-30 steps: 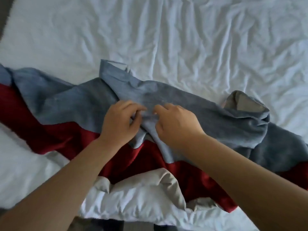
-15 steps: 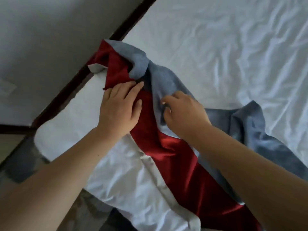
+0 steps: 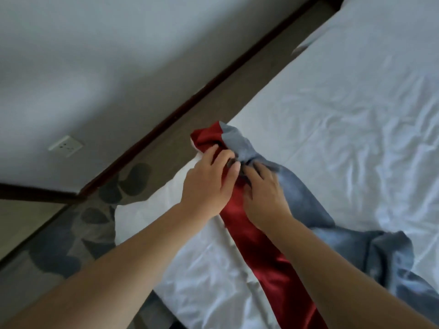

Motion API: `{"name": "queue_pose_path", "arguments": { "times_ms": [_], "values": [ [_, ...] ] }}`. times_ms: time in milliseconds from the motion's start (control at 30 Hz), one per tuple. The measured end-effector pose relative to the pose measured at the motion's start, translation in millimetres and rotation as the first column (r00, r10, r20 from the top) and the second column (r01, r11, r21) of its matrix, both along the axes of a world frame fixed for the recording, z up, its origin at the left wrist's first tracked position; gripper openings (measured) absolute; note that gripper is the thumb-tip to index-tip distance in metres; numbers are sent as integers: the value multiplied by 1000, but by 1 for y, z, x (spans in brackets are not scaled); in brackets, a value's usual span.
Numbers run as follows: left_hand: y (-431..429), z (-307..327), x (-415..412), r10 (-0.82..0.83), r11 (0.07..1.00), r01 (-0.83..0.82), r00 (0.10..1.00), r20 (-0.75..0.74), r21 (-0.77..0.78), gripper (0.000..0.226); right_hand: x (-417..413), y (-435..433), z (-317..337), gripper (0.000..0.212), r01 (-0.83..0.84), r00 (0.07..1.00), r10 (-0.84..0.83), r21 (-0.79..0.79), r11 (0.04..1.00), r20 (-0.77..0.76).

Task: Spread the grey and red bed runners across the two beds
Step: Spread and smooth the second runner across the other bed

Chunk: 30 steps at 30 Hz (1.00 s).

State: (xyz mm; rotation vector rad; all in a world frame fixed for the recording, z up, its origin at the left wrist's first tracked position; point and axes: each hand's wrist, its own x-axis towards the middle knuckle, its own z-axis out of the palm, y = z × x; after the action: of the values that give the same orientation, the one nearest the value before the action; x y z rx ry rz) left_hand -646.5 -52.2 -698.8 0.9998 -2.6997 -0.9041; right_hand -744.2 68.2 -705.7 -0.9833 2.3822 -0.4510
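The left hand pinches the red side of the bunched runner, the right hand the grey side, at the bed edge; the cloth trails toward 5 o'clock. Better to draw both corners apart evenly.

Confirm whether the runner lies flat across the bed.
No, the runner is bunched where the left hand and right hand grip it at the bed edge.

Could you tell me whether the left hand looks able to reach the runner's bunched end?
Likely yes: the left hand grips the runner, and its bunched end lies just beyond that hand, nothing between.
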Motion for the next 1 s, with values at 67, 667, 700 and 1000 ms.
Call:
{"name": "queue_pose_path", "arguments": {
  "times_ms": [67, 667, 700, 1000],
  "values": [
    [-2, 9, -8, 126, 960, -110, 991, -47, 259, 54, 1, 4, 5, 44, -62, 998, 62, 12, 998, -8],
    [-80, -90, -43, 372, 804, -448, 892, 257, 392, 40, -24, -44, -20, 33, 42, 996, -55, -171, 984, -72],
    [-85, -89, -45, 430, 742, -511, 860, 275, 434, 50, -29, -54, -22, 38, 107, 987, -127, -183, 977, -98],
    [-136, -73, -35, 538, 400, -490, 810, 235, 774, 36, -42, -119, -25, 35, -63, 992, 44, 160, 985, 122]
  ]
}}
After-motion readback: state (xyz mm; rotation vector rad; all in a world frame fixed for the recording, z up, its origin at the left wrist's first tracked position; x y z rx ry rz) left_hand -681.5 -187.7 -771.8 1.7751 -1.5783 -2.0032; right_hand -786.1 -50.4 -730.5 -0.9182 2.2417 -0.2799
